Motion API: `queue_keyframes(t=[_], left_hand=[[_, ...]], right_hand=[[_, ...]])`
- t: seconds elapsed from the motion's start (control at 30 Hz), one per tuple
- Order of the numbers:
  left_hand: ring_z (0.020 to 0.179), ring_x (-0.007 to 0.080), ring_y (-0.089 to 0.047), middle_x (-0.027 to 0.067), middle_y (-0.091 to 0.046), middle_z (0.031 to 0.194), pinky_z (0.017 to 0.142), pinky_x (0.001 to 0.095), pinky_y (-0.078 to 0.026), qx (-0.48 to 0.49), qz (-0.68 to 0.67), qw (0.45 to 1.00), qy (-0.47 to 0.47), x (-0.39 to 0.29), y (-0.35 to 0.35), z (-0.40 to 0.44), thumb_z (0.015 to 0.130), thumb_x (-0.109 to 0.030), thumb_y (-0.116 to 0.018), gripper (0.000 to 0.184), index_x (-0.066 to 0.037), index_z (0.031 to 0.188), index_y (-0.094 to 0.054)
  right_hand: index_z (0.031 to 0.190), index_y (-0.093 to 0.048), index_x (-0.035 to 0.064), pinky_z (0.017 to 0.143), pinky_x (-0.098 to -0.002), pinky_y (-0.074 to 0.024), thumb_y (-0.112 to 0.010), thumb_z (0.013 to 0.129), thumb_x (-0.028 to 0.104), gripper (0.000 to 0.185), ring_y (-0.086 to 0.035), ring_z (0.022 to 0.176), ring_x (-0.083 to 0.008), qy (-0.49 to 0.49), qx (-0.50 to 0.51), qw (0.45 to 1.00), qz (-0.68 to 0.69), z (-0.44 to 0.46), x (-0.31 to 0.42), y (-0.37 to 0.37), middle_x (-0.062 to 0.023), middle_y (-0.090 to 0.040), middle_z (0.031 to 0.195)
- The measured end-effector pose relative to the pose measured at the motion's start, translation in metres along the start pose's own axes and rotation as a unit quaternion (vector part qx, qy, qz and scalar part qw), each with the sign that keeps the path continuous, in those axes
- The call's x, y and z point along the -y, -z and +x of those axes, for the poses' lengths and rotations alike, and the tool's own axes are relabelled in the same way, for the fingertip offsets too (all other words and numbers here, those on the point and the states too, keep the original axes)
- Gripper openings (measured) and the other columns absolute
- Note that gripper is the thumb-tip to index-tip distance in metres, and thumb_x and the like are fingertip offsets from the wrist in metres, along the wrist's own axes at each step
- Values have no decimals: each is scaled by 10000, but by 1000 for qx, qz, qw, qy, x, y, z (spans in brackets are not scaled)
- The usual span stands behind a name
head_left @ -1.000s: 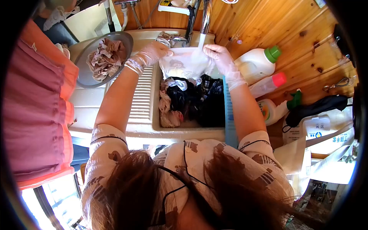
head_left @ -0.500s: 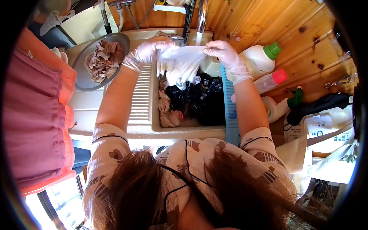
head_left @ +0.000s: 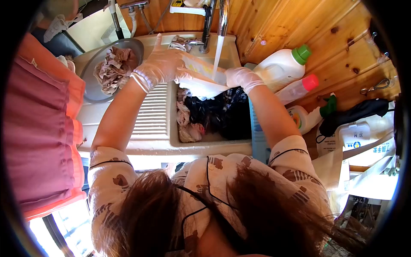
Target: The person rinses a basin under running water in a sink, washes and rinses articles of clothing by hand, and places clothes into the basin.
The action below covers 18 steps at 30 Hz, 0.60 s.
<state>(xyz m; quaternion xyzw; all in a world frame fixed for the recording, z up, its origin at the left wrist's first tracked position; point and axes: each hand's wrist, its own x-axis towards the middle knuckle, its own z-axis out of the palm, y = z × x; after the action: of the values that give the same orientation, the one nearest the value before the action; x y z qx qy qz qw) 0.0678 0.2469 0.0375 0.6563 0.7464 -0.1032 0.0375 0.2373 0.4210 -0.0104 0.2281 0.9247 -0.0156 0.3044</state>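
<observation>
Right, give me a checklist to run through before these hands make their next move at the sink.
1. Wet white cloth gripped by both the left hand and right hand: ok.
2. Thin translucent gloves on both hands: ok; free of small tears: cannot tell.
3. Water running from the shiny chrome tap over the white cloth: ok.
4. Cream rectangular basin free of other laundry: not ok, dark cloths and beige cloths lie in it.
5. Green cap on the white plastic bottle: ok.
</observation>
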Motion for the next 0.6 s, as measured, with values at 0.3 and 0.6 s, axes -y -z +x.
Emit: queue_keyframes(t=[0.3,0.6], left_hand=[[1299,257,-376,32,-576,1238,1111,546,-51,-219,-11,975,36,22,-16,-22,851,-514,-517,508,-210,1257,-539],[1020,306,-586,163,-628,1084,881,385,-468,-423,-83,900,56,44,-33,-29,812,-302,-651,280,-53,932,-695]], right_hand=[[1116,-590,17,808,-393,-498,-592,821,411,493,-635,939,-310,-59,-159,985,10,-47,-4,58,-159,-664,996],[954,-649,-9,766,-414,-494,-627,796,470,505,-635,898,-340,-99,-272,956,43,-55,-12,48,-180,-657,957]])
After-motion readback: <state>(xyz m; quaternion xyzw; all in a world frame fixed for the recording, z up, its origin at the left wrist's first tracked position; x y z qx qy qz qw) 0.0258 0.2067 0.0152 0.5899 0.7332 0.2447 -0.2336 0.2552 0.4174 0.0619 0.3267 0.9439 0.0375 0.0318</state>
